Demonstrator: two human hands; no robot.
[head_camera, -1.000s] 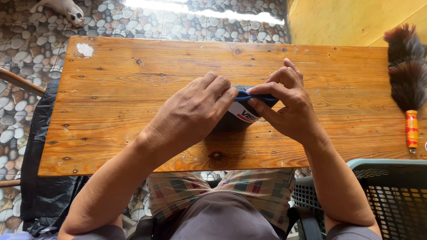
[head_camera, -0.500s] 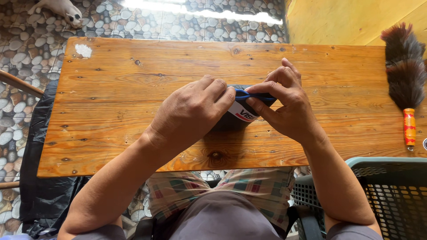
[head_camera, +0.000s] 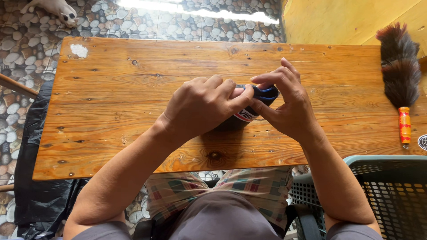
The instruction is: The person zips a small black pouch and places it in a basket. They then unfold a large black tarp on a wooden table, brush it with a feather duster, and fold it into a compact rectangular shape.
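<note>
I see both hands mid-table w/ small dark-blue fabric bundle with white-red band (head_camera: 255, 103) pinched between them. Left hand (head_camera: 202, 106) curled over bundle's left part, fingers closed on it. Right hand (head_camera: 289, 106) grips right end, thumb + forefinger on blue edge. Bundle rests on long brown wooden plank table (head_camera: 124, 102). Dark feather duster with orange handle (head_camera: 399, 75) far right, well apart. Teal plastic basket (head_camera: 391, 191) near right.

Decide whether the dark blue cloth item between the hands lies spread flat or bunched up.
Bunched up. The dark blue cloth item sits as a small wad on the wooden table, pinched between left hand and right hand.
</note>
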